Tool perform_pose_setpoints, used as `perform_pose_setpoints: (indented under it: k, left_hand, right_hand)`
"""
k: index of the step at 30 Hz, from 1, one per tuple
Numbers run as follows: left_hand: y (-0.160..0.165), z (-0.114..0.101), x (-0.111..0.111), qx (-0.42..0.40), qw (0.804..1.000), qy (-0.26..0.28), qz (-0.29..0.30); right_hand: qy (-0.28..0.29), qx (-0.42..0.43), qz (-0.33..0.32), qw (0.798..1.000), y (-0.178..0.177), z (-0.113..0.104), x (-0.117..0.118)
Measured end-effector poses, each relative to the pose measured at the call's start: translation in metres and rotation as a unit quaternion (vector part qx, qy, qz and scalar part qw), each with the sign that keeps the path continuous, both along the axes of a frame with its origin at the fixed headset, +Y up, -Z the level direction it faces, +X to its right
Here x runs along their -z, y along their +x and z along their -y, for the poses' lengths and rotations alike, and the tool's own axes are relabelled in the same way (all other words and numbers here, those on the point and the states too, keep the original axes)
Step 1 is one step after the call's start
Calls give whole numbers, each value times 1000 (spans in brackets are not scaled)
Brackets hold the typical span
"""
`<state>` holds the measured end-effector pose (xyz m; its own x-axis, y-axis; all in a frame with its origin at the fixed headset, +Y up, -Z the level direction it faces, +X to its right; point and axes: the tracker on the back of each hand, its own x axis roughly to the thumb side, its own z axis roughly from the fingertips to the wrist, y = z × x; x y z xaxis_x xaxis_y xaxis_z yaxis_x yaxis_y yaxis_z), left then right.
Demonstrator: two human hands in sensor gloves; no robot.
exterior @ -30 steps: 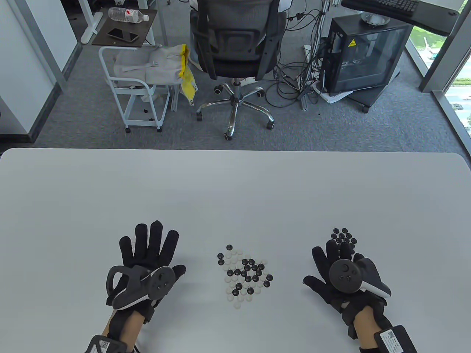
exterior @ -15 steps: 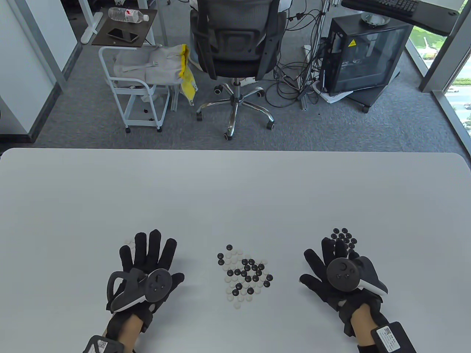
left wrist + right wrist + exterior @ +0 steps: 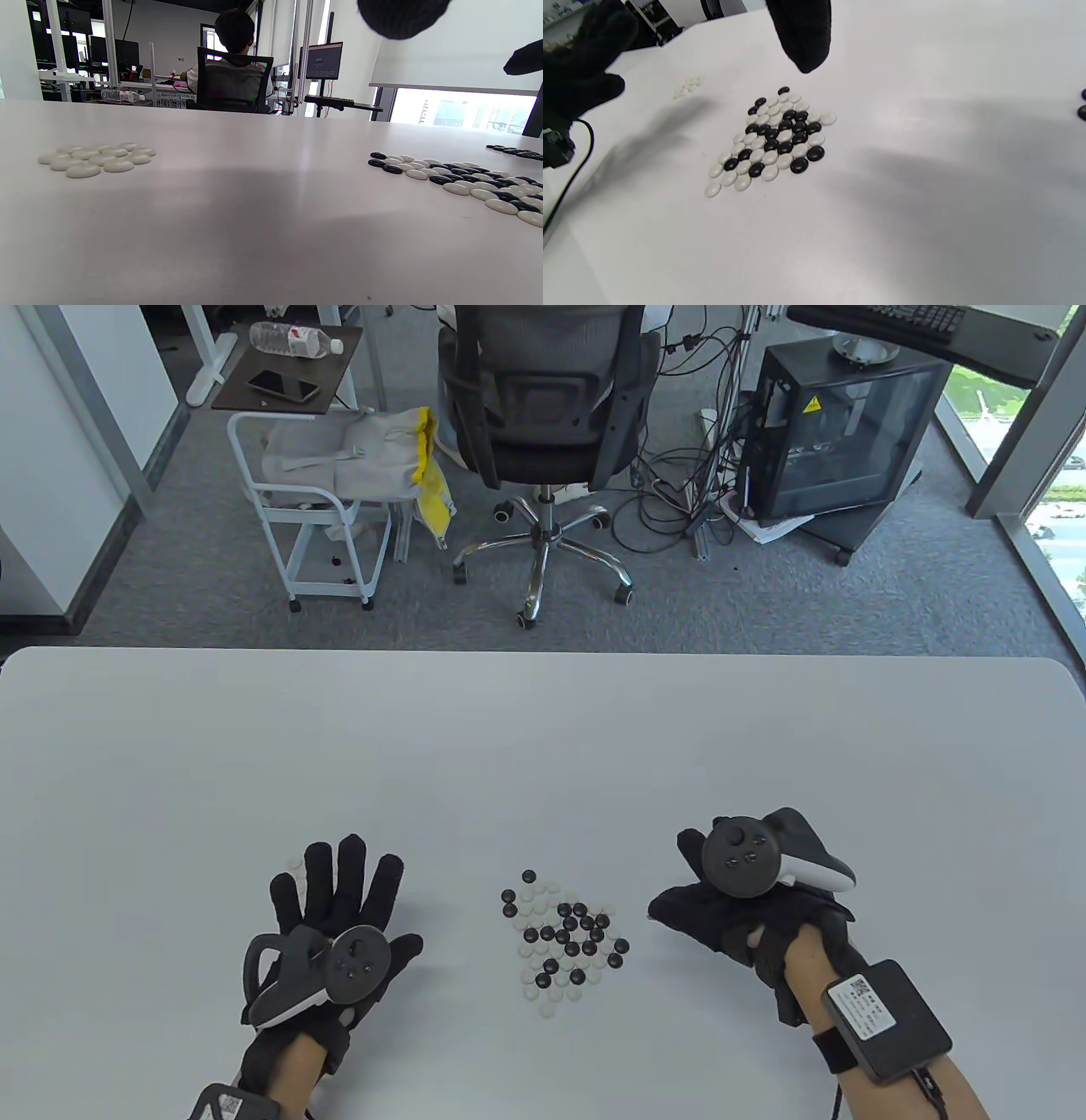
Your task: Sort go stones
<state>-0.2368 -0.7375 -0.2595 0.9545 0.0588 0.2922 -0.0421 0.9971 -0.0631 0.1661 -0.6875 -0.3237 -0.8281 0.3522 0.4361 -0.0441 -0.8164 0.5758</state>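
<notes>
— On the near middle of the white table [image 3: 543,746] sits the mixed heap of Go stones [image 3: 564,937], black and white jumbled, between the two hands.

— Any sorted?

— A small white pile [image 3: 97,159] on the left, just past the left hand's fingertips, and a few black stones [image 3: 515,151] far right.

— The hands?

— The left hand [image 3: 335,920] lies flat, fingers straight and spread, holding nothing. The right hand [image 3: 730,912] has its thumb toward the heap; its other fingers are hidden under the tracker, so whether they're curled I can't tell.

— How will the stones handle?

— Small, hard, glossy lens shapes, I'd judge: light, slippery, best pinched at the edges, one at a time.

— Writing?

— A coded label on the right wrist box [image 3: 882,1018], too small to read.
</notes>
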Motion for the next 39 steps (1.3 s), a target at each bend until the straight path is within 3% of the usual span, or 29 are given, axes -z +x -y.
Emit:
perform_pose_setpoints:
  k: [11, 20, 25, 32, 39]
  left_hand:
    - [-4, 1, 2, -2, 1000, -14, -4]
    - [-6, 1, 2, -3, 1000, -16, -6]
    - [-7, 1, 2, -7, 1000, -13, -7]
    - [-6, 1, 2, -1, 1000, -14, -9]
    - [-9, 1, 2, -6, 1000, -15, -13]
  right_hand:
    - [-64, -34, -27, 997, -34, 59, 8]
    - [-83, -19, -25, 996, -33, 78, 9]
    - [-78, -25, -7, 997, -17, 77, 11]
    - [-61, -89, 116, 987, 35, 69, 36]
    - [-60, -113, 206, 970, 64, 65, 55]
